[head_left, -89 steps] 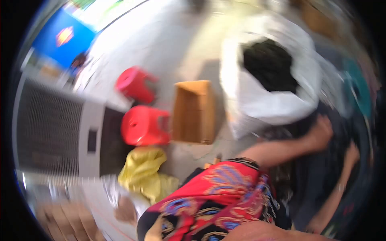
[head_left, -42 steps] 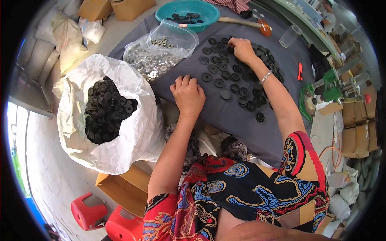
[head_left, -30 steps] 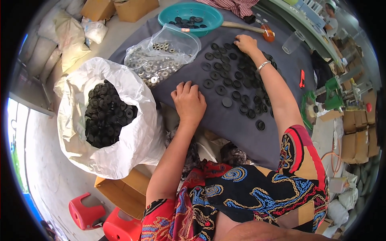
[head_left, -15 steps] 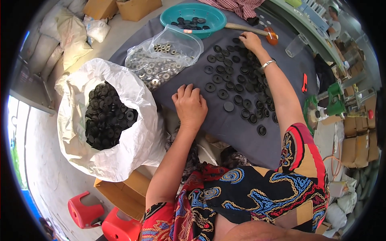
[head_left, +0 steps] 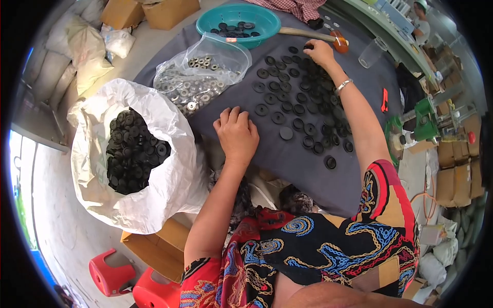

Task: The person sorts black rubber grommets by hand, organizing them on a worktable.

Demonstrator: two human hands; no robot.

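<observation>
A dense spread of round black caps (head_left: 298, 124) covers the middle and right of the grey-clothed table (head_left: 241, 149), some ring-edged, some flat. At the far side of the spread, my right hand (head_left: 322, 55) pinches one black cap (head_left: 308, 46) between thumb and fingers. My left hand (head_left: 237, 134) rests at the table's near left edge, fingers loosely apart, holding nothing. Left of it stands a white sack (head_left: 177, 159), its mouth turned down, filled with many more black caps (head_left: 134, 154). Beyond the left hand lies a clear plastic bag (head_left: 233, 56) of small metal ring-like parts (head_left: 190, 92).
A teal basin (head_left: 272, 25) with black caps sits at the far edge. Beside it lie a wooden-handled mallet (head_left: 339, 42), a clear cup (head_left: 372, 53) and a red cutter (head_left: 384, 100). A green machine (head_left: 425, 120) stands at right; red stools (head_left: 110, 272) at lower left.
The whole view has shifted slightly. My right hand stays at the spread's far end, and a black cap now shows between its fingertips. My left hand keeps its place on the table edge.
</observation>
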